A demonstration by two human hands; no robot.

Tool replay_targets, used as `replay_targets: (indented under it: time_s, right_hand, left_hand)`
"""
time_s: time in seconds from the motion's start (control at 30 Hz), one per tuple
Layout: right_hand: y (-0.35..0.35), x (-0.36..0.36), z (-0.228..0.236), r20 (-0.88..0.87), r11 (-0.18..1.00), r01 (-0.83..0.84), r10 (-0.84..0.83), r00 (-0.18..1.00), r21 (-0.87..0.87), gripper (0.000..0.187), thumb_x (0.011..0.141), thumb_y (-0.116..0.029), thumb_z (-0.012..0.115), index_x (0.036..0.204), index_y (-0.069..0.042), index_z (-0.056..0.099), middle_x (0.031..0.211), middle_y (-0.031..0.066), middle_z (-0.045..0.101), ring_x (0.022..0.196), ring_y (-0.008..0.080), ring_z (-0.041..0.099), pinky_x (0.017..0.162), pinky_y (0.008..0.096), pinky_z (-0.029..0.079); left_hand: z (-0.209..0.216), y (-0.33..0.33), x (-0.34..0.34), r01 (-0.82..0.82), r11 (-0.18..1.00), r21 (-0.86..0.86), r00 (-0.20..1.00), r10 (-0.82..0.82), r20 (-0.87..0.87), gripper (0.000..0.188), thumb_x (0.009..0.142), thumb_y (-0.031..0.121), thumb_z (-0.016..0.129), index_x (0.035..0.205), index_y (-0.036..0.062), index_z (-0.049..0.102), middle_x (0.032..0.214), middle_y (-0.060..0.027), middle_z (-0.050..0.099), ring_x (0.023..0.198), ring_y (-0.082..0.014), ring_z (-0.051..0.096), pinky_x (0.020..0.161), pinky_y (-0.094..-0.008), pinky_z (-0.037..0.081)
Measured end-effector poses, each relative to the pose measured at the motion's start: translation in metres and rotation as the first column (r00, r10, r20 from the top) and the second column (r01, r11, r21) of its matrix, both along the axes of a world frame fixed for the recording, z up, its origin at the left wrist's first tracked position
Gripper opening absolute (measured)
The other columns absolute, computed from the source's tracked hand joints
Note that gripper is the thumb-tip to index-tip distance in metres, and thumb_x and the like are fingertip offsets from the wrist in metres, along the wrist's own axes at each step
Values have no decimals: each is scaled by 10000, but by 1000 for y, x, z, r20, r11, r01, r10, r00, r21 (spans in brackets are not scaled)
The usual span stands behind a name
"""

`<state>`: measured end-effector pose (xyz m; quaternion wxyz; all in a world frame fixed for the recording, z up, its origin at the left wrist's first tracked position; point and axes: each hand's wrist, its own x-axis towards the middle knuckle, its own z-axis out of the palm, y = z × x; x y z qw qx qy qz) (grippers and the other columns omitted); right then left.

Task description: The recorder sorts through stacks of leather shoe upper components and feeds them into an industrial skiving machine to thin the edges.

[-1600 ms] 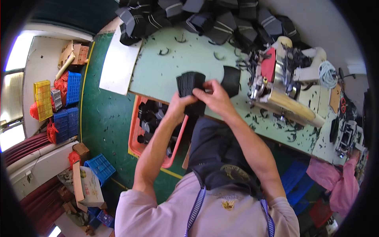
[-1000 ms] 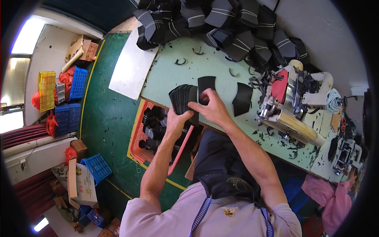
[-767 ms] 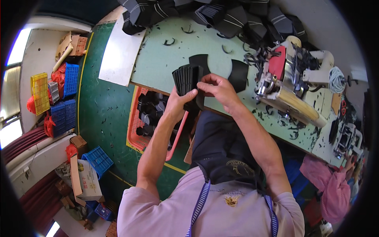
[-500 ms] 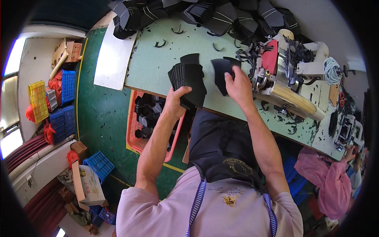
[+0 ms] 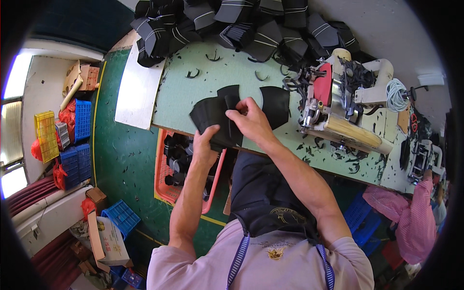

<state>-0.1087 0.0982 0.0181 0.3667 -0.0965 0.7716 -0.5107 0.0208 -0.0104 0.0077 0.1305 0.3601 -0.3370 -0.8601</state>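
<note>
Stack: a fanned stack of flat black fabric pieces point(image 5: 212, 118), matte, with curved edges, held over the near edge of the pale green worktable point(image 5: 193, 92).
Left hand: the left hand point(image 5: 205, 145) is clamped on the lower end of the stack from beneath, thumb on top.
Right hand: the right hand point(image 5: 251, 121) has its fingertips pinched together on the top piece at the stack's right edge.
Single piece: one more rounded black fabric piece point(image 5: 276, 104) lies flat on the table, just right of the right hand.
Machine: a cream and red sewing machine point(image 5: 338, 104), tangled with dark thread and scraps, stands further right, with a coil of white cord point(image 5: 397, 94) beside it.
Heap: folded black cloth bundles with pale stripes point(image 5: 241, 24) are piled along the table's far edge.
Scraps: small curved black offcuts point(image 5: 212, 58) are scattered over the tabletop.
Board: a flat white rectangular sheet point(image 5: 137, 92) juts from the table's left end.
Crate: an orange plastic crate point(image 5: 164, 183) holding dark pieces sits on the green floor under the left forearm.
Beyond: blue plastic crates point(image 5: 79, 135) and a yellow crate point(image 5: 46, 135) stand far left.
</note>
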Motion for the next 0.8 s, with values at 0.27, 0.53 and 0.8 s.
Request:
replay_targets:
  time_s: [0.27,0.53,0.8]
  right_hand:
    - [-5,2,-26,-10,984,-165,165,986,-73,608,773,-536,767,1013,-1,608,976,171,659,908,313,643,800,413,499]
    - [31,3,-14,-387,998,-29,52,921,63,223,915,-210,481,869,5,520,815,306,619,813,511,599,714,564,475]
    - [78,-43,-17,-904,907,352,70,421,234,453,924,-305,650,1231,2,518,1128,222,580,942,404,618,821,497,504]
  left_hand:
    - [2,3,-1,155,918,-365,970,-71,233,359,820,58,731,1152,-16,614,1012,-58,673,883,-143,641,800,-292,519]
    - [-10,20,-16,180,964,-195,978,-155,139,442,865,135,760,1232,-12,563,1077,-76,663,930,-151,637,836,-292,515]
    - [1,9,-29,-21,997,68,1000,20,10,398,829,5,621,1216,-48,545,1087,-156,652,939,-271,686,842,-414,577]
